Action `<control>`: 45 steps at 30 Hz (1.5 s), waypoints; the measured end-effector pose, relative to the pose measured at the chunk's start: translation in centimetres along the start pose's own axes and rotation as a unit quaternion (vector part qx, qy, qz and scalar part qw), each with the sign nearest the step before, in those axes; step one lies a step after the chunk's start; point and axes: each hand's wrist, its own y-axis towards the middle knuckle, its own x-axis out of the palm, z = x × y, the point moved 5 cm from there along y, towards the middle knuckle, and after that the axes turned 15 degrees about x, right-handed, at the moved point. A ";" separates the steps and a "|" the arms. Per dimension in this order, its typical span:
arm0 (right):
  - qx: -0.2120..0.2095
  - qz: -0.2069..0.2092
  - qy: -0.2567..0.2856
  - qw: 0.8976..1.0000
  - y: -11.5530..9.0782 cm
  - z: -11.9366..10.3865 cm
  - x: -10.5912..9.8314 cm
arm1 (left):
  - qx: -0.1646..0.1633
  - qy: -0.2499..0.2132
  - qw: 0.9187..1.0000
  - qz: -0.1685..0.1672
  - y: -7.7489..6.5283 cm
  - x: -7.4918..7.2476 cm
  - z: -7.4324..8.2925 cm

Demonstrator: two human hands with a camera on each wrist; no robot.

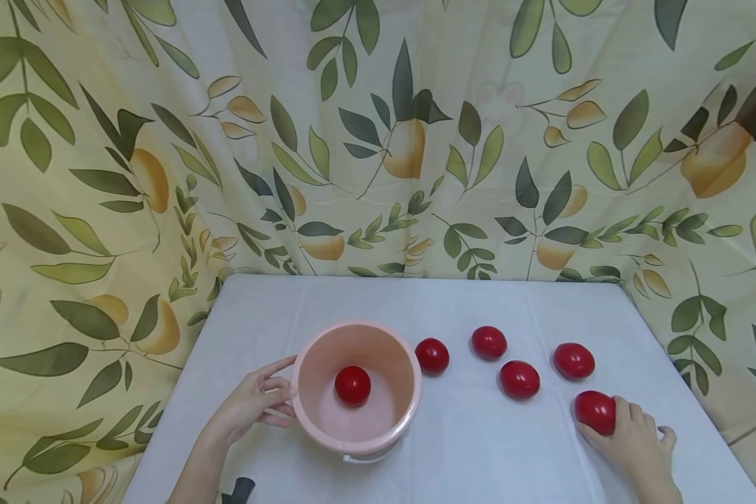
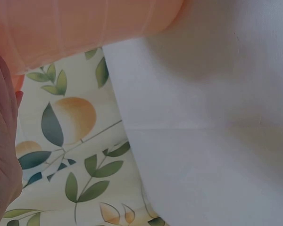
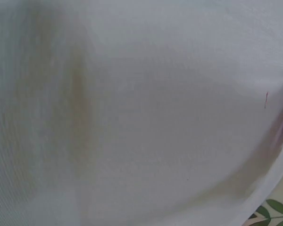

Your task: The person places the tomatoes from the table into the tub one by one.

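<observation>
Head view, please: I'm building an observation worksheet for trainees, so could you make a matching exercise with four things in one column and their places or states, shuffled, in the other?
Things
1. Left hand
2. Right hand
3. Pink bucket
4. Leaf-print curtain

Places or states
A. Has a single red ball inside
B. Hangs behind the white table
C. At the bucket's left rim
D. Grips the rightmost red ball

Right pairs: 1-C, 2-D, 3-A, 4-B
</observation>
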 end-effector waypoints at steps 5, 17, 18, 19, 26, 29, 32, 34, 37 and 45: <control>-0.029 0.023 -0.008 0.999 0.2 -0.4 -1.3 | 0.005 0.000 1.000 -0.004 0.0 0.1 0.1; -0.140 0.129 -0.002 0.982 -0.1 -7.1 -7.7 | 0.001 -0.001 1.000 -0.001 0.1 0.0 -0.2; -0.150 0.132 -0.004 0.980 -0.2 -8.0 -8.2 | 0.000 -0.001 1.000 -0.001 0.1 -0.1 -0.2; -0.162 0.137 -0.006 0.977 -0.3 -8.8 -8.7 | 0.000 -0.001 1.000 0.000 0.2 -0.1 -0.2; -0.235 0.159 -0.019 0.959 -1.5 -15.0 -11.7 | 0.000 -0.002 1.000 -0.002 0.3 -0.2 -0.3; -0.264 0.165 -0.034 0.950 -2.3 -17.8 -12.5 | -0.003 -0.002 1.000 -0.001 0.3 -0.2 -0.3; -0.292 0.162 -0.051 0.941 -3.4 -20.5 -12.9 | 0.001 -0.002 1.000 -0.003 0.2 -0.2 -0.2; -0.309 0.159 -0.060 0.936 -4.1 -22.3 -12.9 | 0.000 -0.002 1.000 -0.001 0.1 -0.2 -0.3; -0.342 0.161 -0.057 0.924 -5.3 -24.9 -12.6 | -0.001 0.001 1.000 0.003 0.2 -0.2 -0.3; -0.441 0.162 -0.018 0.883 -9.1 -30.8 -10.5 | -0.004 0.011 1.000 0.010 0.2 -0.3 -0.5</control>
